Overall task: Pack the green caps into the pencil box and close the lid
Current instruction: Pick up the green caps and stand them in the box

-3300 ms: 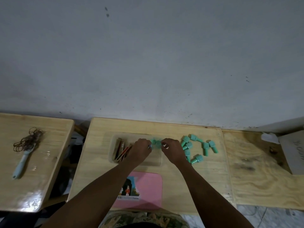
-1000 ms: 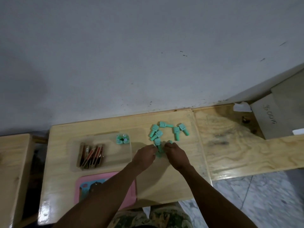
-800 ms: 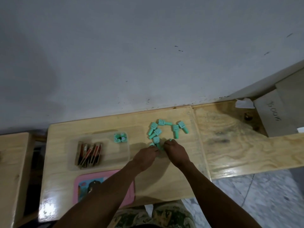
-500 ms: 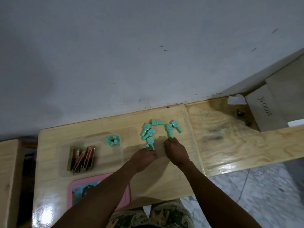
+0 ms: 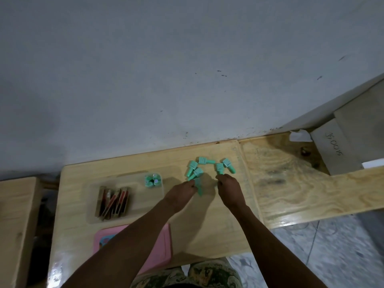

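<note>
Several loose green caps lie on the wooden table near its far right corner. My left hand pinches one green cap at the near edge of that group. My right hand has its fingers curled, and the fingertips close on the near end of another green cap. The clear pencil box sits to the left. It holds a small cluster of upright green caps in its far right corner. The pink lid lies near the table's front edge, partly under my left forearm.
Brown and red sticks fill the left part of the pencil box. A plywood board joins the table on the right, with a grey block at its far end. A second wooden table stands at the left.
Both hands left the pencil box, where a cluster of caps now stands, and moved right to the loose caps. They have since crept toward the far caps, fingers closing on them.
</note>
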